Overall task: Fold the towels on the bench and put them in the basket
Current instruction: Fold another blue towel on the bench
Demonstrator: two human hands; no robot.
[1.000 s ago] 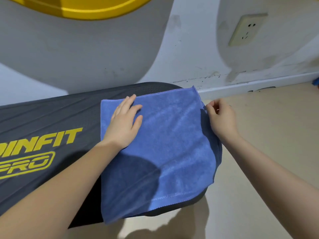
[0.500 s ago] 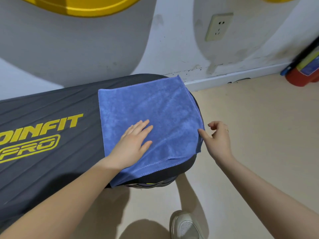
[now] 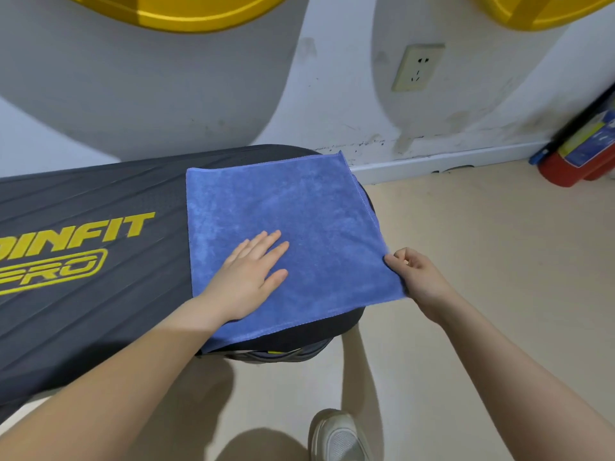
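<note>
- Head view: we see a blue towel [image 3: 293, 237] spread flat over the rounded end of the black bench [image 3: 83, 294], near the centre of the picture, with its right edge overhanging the pad toward 3 o'clock.
- Our left hand [image 3: 248, 277] lies palm down on the towel's near-left part, fingers straight and together, pointing toward 1 o'clock; it grips nothing and only presses the cloth onto the pad.
- Our right hand [image 3: 414, 276] sits at the towel's near-right corner, at about 4 o'clock from the cloth's middle; its fingers are curled and the thumb and forefinger appear to pinch the hem there.
- The towel looks close to square, so no long axis stands out; its edges run slightly skewed to the bench, with the far-right corner at about 1 o'clock.
- The relation we judge the coming fold to turn on: the bulk of the cloth lies toward 9 to 10 o'clock from the pinched corner, so the right hand is the nearer one to carry that edge across while the left acts as anchor.
- No basket shows in this view.
- A red extinguisher [image 3: 579, 154] stands by the wall at 2 o'clock, and a shoe [image 3: 336, 437] shows at 6 o'clock.
</note>
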